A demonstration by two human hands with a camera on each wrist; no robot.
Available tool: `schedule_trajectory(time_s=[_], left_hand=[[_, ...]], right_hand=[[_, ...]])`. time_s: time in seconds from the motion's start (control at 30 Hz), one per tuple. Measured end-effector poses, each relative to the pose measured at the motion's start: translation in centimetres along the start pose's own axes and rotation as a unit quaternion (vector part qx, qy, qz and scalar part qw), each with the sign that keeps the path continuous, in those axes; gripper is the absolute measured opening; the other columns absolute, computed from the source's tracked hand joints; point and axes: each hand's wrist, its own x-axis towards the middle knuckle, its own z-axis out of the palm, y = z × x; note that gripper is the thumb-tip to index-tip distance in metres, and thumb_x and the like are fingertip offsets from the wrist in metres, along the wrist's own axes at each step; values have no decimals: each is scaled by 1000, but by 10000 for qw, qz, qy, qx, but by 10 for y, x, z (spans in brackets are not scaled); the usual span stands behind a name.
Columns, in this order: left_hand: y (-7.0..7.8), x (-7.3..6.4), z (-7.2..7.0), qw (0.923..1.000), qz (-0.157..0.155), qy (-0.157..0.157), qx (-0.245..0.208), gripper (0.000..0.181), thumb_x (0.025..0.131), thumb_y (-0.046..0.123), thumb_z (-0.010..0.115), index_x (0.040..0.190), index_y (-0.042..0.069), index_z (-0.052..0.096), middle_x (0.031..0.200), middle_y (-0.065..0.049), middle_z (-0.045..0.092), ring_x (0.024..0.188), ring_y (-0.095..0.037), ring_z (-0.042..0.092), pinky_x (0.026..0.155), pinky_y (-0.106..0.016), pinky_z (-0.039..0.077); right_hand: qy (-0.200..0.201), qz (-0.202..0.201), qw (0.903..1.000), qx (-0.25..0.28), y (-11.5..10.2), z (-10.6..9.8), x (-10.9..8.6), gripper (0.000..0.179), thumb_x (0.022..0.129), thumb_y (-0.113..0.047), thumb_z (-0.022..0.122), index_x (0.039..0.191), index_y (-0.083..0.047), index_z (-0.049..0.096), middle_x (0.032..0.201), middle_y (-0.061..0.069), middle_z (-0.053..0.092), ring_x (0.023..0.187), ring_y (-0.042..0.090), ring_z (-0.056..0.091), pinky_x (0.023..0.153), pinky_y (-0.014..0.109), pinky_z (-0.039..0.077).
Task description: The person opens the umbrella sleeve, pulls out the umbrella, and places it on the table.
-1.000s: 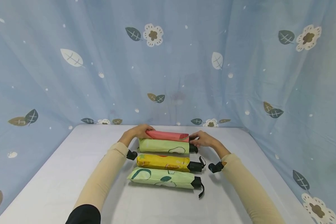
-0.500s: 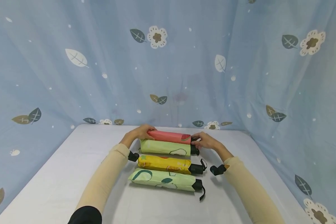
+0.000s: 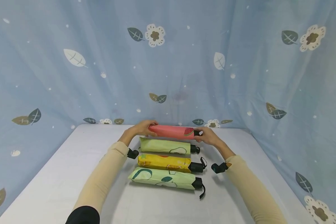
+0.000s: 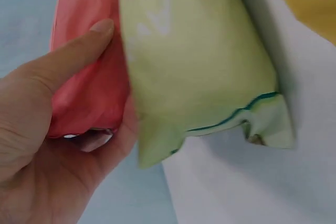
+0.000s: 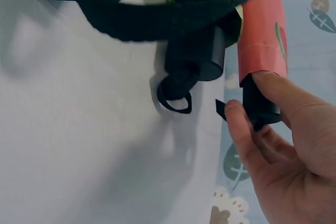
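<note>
Step in hand, as judged: two-handed lift of the red umbrella [image 3: 171,132]. Left to right: left hand [image 3: 141,128] grips its left end, thumb across it; red umbrella spans between the hands, on the far side of the far green umbrella [image 3: 165,145], seemingly off the surface [image 3: 145,205]; right hand [image 3: 208,137] pinches the black handle [image 5: 254,99] at its right end. Next move likely calls for both ends level, clear of the green.

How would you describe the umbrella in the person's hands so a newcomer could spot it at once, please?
Find the far edge of the white table, before the blue curtain. There, held by the left hand and right hand, is the pink umbrella; its three neighbours are green or yellow.
</note>
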Motion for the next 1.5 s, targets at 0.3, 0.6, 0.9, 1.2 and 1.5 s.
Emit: schedule_trajectory(time_s=[0.3,0.6,0.9,1.2,1.5], left_hand=[[19,-2,-1,9996,-190,-122,164,82,79,30,83,149,19,41,143,-20,50,106,-29,61,63,-36,58],[21,-4,-1,9995,-220,-214,72,69,78,24,82,140,14,53,122,-17,56,86,-24,64,53,-34,57],[14,-9,-6,9998,160,86,-61,56,79,19,80,131,15,59,116,-14,62,79,-21,61,58,-39,57],[9,-11,-4,9979,300,353,-452,55,77,23,84,126,14,63,111,-13,67,74,-18,63,57,-38,58],[7,-9,-3,9970,383,338,-580,59,77,27,84,130,13,61,115,-14,66,75,-19,64,58,-37,58]], right_hand=[[85,-136,9999,-40,-8,-11,-6,51,94,-19,67,138,2,53,120,24,62,77,23,72,68,37,56],[1,-283,9993,-252,-15,-20,-13,51,94,-22,67,137,2,54,107,19,69,76,21,71,69,34,56],[-47,-447,9989,-97,-10,-28,-18,49,94,-25,67,136,-2,57,98,12,71,73,13,69,71,34,58],[-301,-449,9985,19,-13,-30,-21,46,94,-17,67,135,1,56,102,17,68,69,15,66,65,31,56],[186,-554,9924,-1083,-21,-26,-19,58,84,-30,78,133,-3,61,110,16,70,65,12,50,57,26,41]])
